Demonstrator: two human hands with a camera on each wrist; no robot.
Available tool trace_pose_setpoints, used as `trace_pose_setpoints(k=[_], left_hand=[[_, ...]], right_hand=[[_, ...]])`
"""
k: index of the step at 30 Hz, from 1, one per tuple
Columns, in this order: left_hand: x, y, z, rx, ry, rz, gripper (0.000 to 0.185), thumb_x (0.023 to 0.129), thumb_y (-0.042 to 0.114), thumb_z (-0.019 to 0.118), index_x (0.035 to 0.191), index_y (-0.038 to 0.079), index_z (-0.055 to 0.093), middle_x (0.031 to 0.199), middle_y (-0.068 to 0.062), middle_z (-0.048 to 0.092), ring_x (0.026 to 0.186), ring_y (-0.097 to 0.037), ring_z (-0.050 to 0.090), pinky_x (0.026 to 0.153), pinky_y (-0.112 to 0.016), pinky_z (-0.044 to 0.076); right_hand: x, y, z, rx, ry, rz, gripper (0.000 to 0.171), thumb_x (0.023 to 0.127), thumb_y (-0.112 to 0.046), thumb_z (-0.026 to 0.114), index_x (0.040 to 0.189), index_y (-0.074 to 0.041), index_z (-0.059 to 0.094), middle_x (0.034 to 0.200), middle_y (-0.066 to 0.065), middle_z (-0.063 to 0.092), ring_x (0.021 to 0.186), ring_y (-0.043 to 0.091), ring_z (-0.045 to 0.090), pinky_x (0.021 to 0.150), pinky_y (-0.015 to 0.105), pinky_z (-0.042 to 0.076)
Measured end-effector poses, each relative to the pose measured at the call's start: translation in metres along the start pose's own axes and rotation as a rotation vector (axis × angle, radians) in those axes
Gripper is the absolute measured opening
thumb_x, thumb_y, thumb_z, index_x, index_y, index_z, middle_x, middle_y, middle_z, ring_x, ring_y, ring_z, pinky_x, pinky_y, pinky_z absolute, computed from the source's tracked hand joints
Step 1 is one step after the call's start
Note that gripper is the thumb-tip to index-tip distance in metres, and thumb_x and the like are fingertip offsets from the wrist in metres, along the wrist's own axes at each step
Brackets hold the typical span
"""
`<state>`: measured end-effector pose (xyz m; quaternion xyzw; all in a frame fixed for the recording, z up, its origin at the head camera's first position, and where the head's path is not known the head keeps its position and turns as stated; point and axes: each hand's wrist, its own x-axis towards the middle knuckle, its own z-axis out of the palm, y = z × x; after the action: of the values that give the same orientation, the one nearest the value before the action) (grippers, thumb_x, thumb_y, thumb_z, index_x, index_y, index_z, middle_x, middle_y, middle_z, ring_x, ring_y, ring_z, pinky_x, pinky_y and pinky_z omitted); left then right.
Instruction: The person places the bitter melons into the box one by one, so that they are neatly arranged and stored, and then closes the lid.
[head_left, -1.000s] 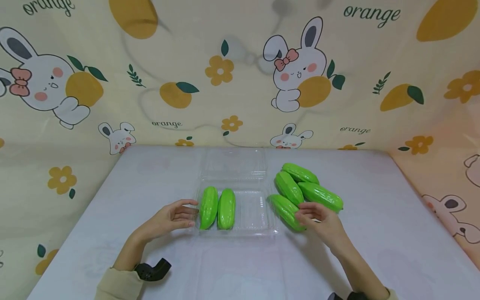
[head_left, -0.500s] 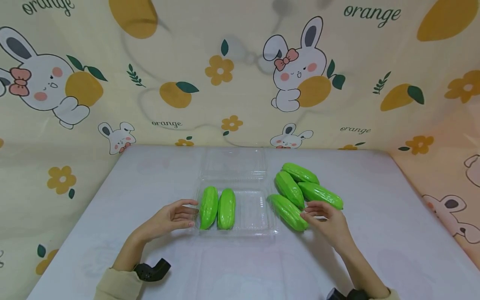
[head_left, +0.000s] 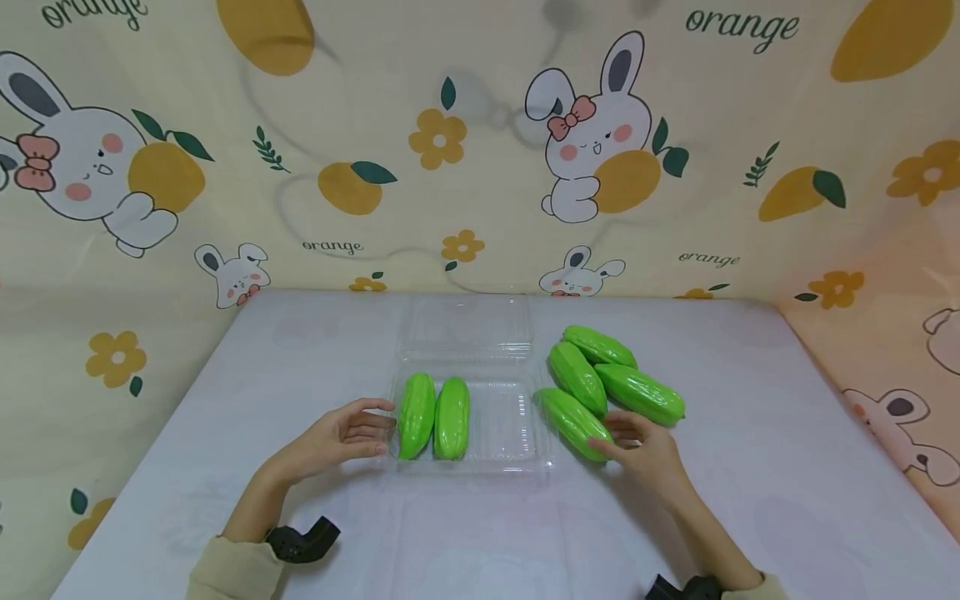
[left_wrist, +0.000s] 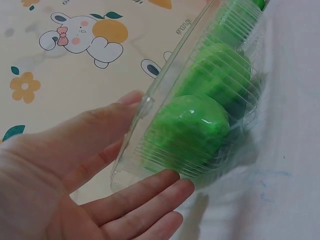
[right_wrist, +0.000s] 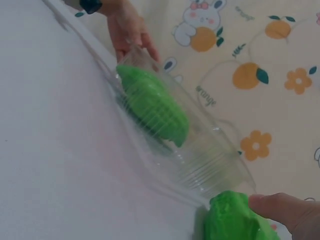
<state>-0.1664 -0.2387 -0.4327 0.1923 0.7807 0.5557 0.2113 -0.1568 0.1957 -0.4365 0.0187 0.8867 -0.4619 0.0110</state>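
Left hand flat, fingers straight, touching left wall of clear plastic clamshell tray; two glossy green ridged gourds lie side by side in tray's left half; right hand pinches nearest loose green gourd just right of tray; three more green gourds piled behind it on white table.

Staged home-style tabletop set, plain pale tablecloth, cartoon backdrop cloth of rabbits, oranges and flowers draped behind and on both sides, walling off the room, clear plastic clamshell box, glossy toy-like green gourds
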Motion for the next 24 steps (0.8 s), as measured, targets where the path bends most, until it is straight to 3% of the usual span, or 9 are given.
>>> trace_pose_setpoints(k=[5, 9, 14, 24], left_hand=[[-0.0001, 0.0003, -0.0009, 0.008, 0.0, -0.003, 0.065, 0.091, 0.02, 0.067, 0.142, -0.004, 0.035, 0.137, -0.034, 0.049, 0.127, -0.048, 0.05, 0.091, -0.019, 0.053], [-0.0014, 0.0004, -0.0008, 0.001, 0.001, -0.002, 0.065, 0.091, 0.019, 0.067, 0.142, -0.005, 0.035, 0.137, -0.035, 0.048, 0.127, -0.049, 0.049, 0.092, -0.019, 0.053], [-0.003, -0.0007, 0.0003, 0.003, 0.005, -0.003, 0.065, 0.09, 0.019, 0.067, 0.142, -0.005, 0.035, 0.137, -0.035, 0.048, 0.126, -0.049, 0.05, 0.092, -0.018, 0.052], [-0.0009, -0.0008, 0.0006, 0.014, 0.001, 0.007, 0.065, 0.09, 0.019, 0.068, 0.142, -0.005, 0.035, 0.136, -0.034, 0.049, 0.125, -0.048, 0.051, 0.092, -0.018, 0.053]], right_hand=[[0.0001, 0.0018, 0.0028, -0.04, -0.033, 0.01, 0.053, 0.078, -0.02, 0.08, 0.121, 0.004, 0.06, 0.116, 0.023, 0.067, 0.096, 0.018, 0.066, 0.08, 0.018, 0.053], [-0.0006, 0.0013, 0.0043, -0.029, -0.064, 0.013, 0.063, 0.075, -0.02, 0.083, 0.126, 0.007, 0.055, 0.121, 0.027, 0.064, 0.102, 0.03, 0.065, 0.086, 0.03, 0.056], [-0.0018, 0.0019, 0.0063, -0.034, -0.083, 0.015, 0.069, 0.072, -0.02, 0.085, 0.128, 0.007, 0.053, 0.123, 0.027, 0.063, 0.102, 0.03, 0.066, 0.086, 0.032, 0.057], [-0.0019, 0.0053, 0.0034, -0.018, -0.074, 0.032, 0.061, 0.076, -0.02, 0.082, 0.126, 0.004, 0.057, 0.12, 0.024, 0.066, 0.105, 0.03, 0.066, 0.087, 0.03, 0.056]])
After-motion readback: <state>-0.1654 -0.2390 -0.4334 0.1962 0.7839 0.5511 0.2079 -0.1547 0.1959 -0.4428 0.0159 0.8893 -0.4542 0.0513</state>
